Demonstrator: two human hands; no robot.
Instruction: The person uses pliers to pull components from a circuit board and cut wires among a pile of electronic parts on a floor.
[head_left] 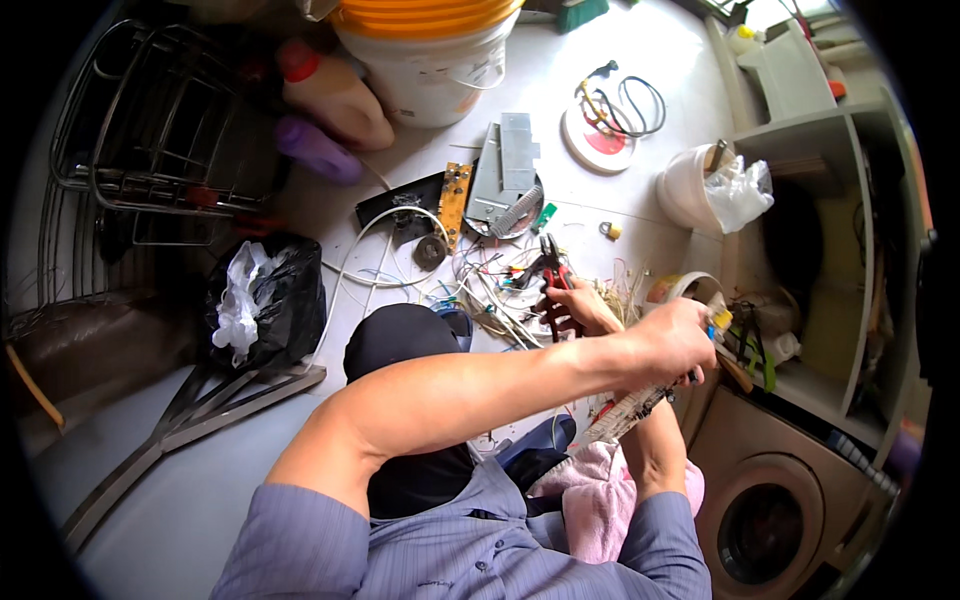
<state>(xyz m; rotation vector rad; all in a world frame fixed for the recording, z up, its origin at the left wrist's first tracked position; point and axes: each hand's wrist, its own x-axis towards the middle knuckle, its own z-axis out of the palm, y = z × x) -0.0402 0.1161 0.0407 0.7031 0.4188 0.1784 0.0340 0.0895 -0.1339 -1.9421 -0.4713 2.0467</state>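
My left arm reaches across to the right, over my right forearm. My left hand (672, 345) is closed round the upper end of a circuit board (625, 412), which hangs tilted below it; most of its fingers are hidden. A small yellow and blue piece (719, 320) shows at its knuckles; I cannot tell if it belongs to the board. My right hand (588, 308) grips red-and-black pliers (554, 272), their jaws pointing away from me. Just beyond and left of the pliers lies a tangle of wires (495, 300) on the floor.
An orange circuit strip (455, 205) and grey metal casing (500, 180) lie ahead. A bucket (430, 75) stands behind them. On the right are a white tub (690, 188), shelf (840, 260) and washing machine (745, 440); a black bag (290, 310) sits left. A pink towel (597, 500) covers my lap.
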